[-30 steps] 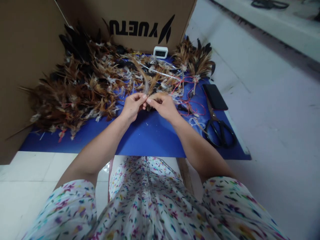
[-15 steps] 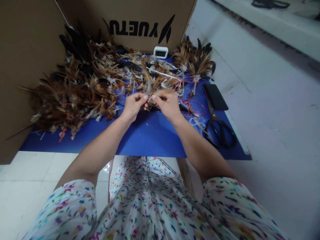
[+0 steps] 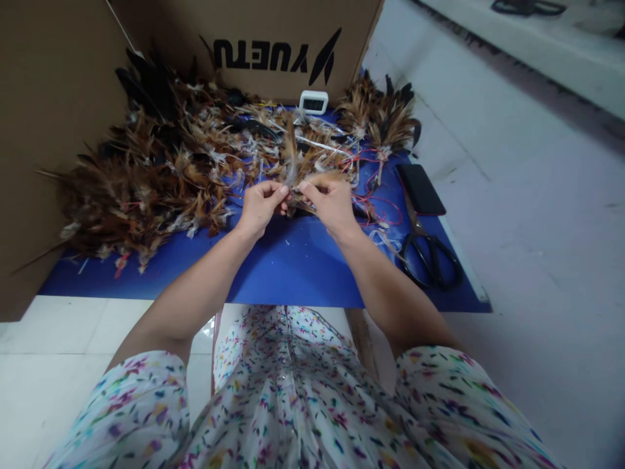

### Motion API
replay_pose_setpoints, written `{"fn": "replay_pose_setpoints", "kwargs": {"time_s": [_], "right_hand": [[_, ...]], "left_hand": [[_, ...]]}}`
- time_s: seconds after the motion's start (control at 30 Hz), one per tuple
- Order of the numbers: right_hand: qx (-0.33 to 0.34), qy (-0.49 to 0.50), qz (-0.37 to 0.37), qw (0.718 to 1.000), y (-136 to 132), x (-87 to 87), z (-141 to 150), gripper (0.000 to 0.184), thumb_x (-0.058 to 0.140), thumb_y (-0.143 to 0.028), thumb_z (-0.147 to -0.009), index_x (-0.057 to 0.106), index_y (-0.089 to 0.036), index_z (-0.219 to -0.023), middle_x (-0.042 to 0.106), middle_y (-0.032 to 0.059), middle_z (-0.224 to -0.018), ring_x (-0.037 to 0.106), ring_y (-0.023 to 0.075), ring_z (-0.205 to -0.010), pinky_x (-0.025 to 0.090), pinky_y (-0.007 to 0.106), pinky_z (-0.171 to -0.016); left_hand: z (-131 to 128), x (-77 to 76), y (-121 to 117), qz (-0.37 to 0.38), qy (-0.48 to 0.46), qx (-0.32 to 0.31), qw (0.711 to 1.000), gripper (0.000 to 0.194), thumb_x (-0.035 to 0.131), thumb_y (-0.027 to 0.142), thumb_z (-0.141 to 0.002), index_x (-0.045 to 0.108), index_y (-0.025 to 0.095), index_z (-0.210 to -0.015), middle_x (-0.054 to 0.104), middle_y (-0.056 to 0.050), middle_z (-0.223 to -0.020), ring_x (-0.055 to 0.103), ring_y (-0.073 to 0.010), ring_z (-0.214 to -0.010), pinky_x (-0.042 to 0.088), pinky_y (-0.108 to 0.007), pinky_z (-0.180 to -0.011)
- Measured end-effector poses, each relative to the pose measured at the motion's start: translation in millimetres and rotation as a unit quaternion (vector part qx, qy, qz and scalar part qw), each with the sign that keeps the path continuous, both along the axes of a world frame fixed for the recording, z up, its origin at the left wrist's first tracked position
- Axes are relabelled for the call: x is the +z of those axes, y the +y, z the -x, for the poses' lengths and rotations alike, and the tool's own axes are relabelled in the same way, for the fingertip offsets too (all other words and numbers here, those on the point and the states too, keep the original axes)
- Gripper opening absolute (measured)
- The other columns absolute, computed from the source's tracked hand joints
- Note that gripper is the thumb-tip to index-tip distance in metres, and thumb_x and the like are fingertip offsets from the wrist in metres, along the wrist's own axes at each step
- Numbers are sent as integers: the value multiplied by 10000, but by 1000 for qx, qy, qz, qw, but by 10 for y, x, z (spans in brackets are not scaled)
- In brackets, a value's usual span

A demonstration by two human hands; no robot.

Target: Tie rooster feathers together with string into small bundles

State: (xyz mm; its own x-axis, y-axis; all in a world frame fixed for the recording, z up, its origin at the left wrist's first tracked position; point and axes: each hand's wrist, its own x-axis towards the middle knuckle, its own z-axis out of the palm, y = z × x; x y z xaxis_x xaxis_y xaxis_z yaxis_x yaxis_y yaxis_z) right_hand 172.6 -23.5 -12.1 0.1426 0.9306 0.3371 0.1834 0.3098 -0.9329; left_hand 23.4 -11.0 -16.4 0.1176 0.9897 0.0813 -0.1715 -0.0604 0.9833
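Note:
My left hand [image 3: 260,206] and my right hand [image 3: 330,203] meet over the blue board [image 3: 288,267], both pinched on a small bundle of brown feathers [image 3: 294,170] that stands up between the fingertips. Its quill ends are hidden inside my fingers. A big heap of brown and black feathers [image 3: 146,163] lies just beyond and to the left of my hands. Red thread [image 3: 375,208] trails on the board beside my right hand.
Black scissors [image 3: 430,257] and a dark phone [image 3: 418,189] lie at the board's right edge. A small white timer [image 3: 313,102] stands against a cardboard box [image 3: 254,39]. Tied feather bunches [image 3: 385,120] lie at the back right. Cardboard walls the left side.
My right hand has shifted slightly up and right, turning the feather bundle more upright. The left hand has stayed almost still.

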Motion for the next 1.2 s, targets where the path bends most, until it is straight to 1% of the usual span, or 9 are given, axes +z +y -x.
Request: {"fn": "replay_pose_setpoints", "kwargs": {"time_s": [0.27,0.5,0.63,0.77,0.87,0.97,1.07,1.13,1.2], "right_hand": [[-4,80,76,994,-11,38,78,193,674,-220,-778,618,-182,-596,576,-42,-529,510,83,-507,439,237,-546],[16,90,121,988,-19,24,90,270,668,-281,-807,557,-200,-574,573,-27,-559,521,89,-532,457,241,-566],[34,109,128,985,-25,18,91,281,640,-264,-812,535,-203,-559,560,-26,-564,498,85,-520,428,241,-545],[45,144,142,978,-26,12,110,253,648,-267,-789,533,-205,-573,558,-35,-566,471,78,-501,394,233,-514],[55,151,137,977,-37,15,118,231,655,-280,-792,549,-203,-602,548,-39,-569,474,75,-501,392,231,-515],[66,115,127,983,-47,37,91,261,648,-374,-836,574,-206,-651,557,-30,-594,501,83,-526,424,241,-546],[44,89,96,990,-26,68,13,316,624,-497,-868,598,-216,-725,591,-14,-647,531,96,-563,449,253,-572],[15,80,68,994,9,78,-56,322,594,-515,-891,608,-223,-755,601,-10,-663,540,101,-572,451,258,-578],[-15,53,43,998,46,68,-123,284,578,-468,-906,616,-226,-761,603,-13,-660,540,104,-574,451,263,-588]], "left_hand": [[-22,-18,-9,-57,25,29,998,198,739,222,-816,638,150,-663,585,40,-514,511,-55,-427,452,-168,-447],[-8,-47,-7,-106,81,56,989,191,744,290,-818,659,169,-697,581,41,-511,521,-69,-441,435,-181,-474],[16,-57,-22,-163,139,68,974,157,701,269,-847,677,181,-719,587,43,-518,516,-76,-458,424,-192,-512],[44,-63,-39,-233,201,89,947,145,678,264,-864,695,191,-740,604,34,-556,553,-91,-532,436,-202,-594],[57,-45,-49,-262,222,100,934,156,663,251,-872,691,191,-730,599,29,-557,558,-99,-553,437,-209,-621],[58,-11,-53,-243,216,101,940,158,658,237,-872,680,190,-722,587,35,-537,546,-94,-521,435,-209,-606],[52,10,-28,-192,184,99,959,165,676,248,-864,672,185,-712,577,42,-512,524,-82,-466,425,-203,-551],[50,11,6,-155,145,98,972,191,695,266,-856,660,178,-690,569,43,-500,501,-73,-429,411,-199,-505],[52,11,44,-119,100,97,983,228,713,292,-849,644,174,-667,561,42,-494,484,-65,-412,408,-192,-473]]}}
